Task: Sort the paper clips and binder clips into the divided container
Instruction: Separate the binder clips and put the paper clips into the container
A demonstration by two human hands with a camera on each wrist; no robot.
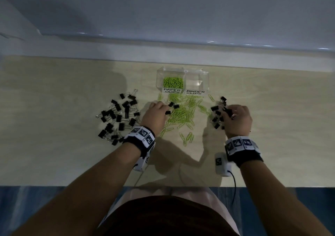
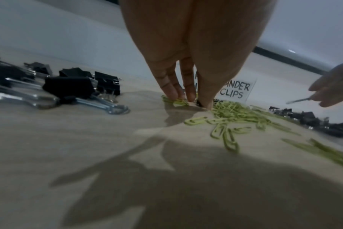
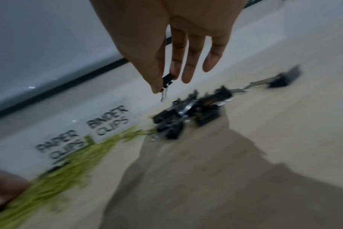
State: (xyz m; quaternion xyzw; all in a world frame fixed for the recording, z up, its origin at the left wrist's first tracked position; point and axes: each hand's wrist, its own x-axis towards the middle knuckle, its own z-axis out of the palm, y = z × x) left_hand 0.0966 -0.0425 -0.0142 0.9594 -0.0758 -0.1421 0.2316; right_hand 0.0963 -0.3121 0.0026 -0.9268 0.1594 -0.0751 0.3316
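Two hands working: right hand (image 3: 166, 46) pinches a black binder clip (image 3: 167, 80), left hand (image 2: 186, 54) presses straight fingertips (image 2: 171, 94) onto green paper clips (image 2: 178, 101)

Bare forearms, each with a black wristband (image 1: 243, 155) topped by a strip of white squares (image 1: 143, 133) printed with black pixel-pattern markers. A small white camera box (image 1: 222, 164) with a thin black cable (image 1: 234, 183) hangs beneath each wrist. Pale pink clothing (image 1: 216, 199) below.

Green paper clips (image 1: 183, 114), black binder clips (image 1: 117, 116), clear container (image 1: 204, 79).
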